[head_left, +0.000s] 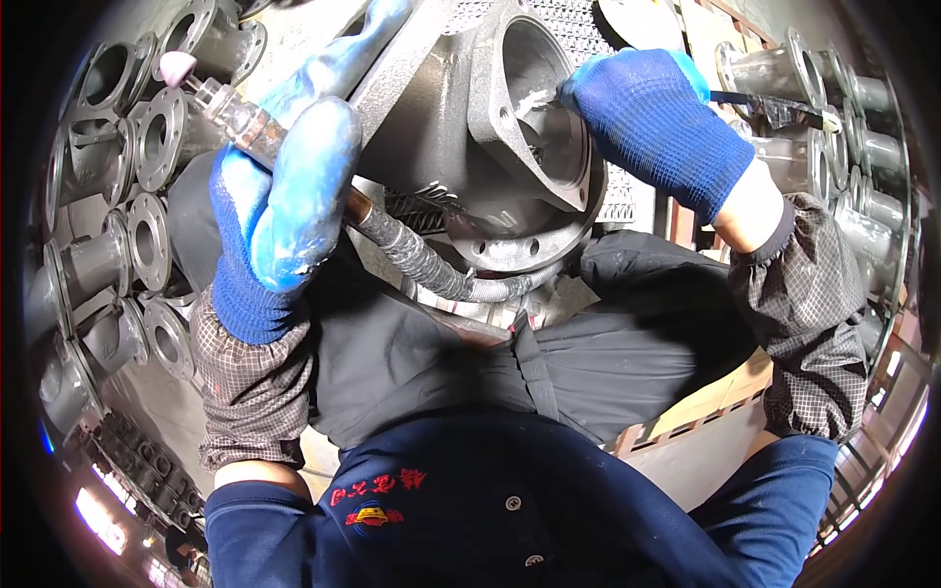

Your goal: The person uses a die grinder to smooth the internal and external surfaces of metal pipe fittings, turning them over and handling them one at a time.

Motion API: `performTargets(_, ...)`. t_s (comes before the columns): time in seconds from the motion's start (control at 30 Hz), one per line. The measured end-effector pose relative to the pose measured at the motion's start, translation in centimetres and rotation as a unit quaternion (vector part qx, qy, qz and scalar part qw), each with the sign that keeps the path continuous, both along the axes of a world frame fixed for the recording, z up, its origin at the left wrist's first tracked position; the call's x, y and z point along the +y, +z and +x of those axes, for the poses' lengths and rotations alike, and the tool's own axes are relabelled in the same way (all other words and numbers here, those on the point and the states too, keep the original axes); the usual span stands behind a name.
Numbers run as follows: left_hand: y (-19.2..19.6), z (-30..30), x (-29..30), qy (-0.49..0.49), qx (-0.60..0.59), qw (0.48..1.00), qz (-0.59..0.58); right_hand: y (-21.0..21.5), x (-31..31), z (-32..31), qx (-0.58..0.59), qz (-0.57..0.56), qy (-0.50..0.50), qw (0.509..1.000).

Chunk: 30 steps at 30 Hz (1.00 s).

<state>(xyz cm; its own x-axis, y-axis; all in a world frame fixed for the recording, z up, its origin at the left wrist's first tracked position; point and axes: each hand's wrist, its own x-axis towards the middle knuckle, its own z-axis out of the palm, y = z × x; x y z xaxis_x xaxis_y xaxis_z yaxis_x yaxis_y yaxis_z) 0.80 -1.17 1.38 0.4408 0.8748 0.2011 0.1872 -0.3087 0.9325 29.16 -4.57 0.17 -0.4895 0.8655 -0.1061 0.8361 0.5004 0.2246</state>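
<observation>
A grey cast-metal pipe body (pixel 421 127) with flanged openings stands in front of me, between my legs. My left hand (pixel 294 186), in a blue coated glove, is closed around an air grinder (pixel 240 122) with a pink grinding tip (pixel 177 69) pointing to the upper left. Its wrapped hose (pixel 412 257) runs below the casting. My right hand (pixel 662 122), also gloved, is closed on a thin dark-handled tool (pixel 769 102) at the rim of the round opening. The tool's working end is mostly hidden by the glove. A whitish patch (pixel 534 101) shows inside the bore.
Rows of flanged pipe castings stand at the left (pixel 152 147) and right (pixel 784 73). A perforated metal surface (pixel 618 196) lies beneath the workpiece. Wooden slats (pixel 706 402) show at the lower right, and smaller dark parts (pixel 147 470) at the lower left.
</observation>
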Motion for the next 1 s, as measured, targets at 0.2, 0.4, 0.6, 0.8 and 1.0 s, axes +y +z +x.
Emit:
performTargets(0.2, -0.1, -0.1, -0.1, -0.005, -0.015, 1.000, 0.008, 0.6, 0.1, -0.4, -0.028, -0.011, -0.007, 1.000)
performTargets(0.4, 0.1, 0.4, 0.5, -0.033, -0.024, 0.999, -0.015, 1.1, 0.3, -1.6, -0.021, -0.077, -0.073, 0.994)
performTargets(0.6, -0.3, 0.0, 0.2, 0.013, -0.004, 1.000, -0.026, 0.9, 0.5, -2.2, 0.010, -0.072, -0.014, 0.997)
performTargets(0.8, -0.2, -0.1, 0.1, 0.007, 0.001, 1.000, -0.019, 0.6, 0.8, -2.5, -0.012, -0.057, -0.011, 0.998)
performTargets(1.0, 0.6, 0.7, -0.7, 0.050, -0.013, 0.996, -0.067, 0.0, 1.0, -2.0, -0.005, -0.057, -0.053, 0.997)
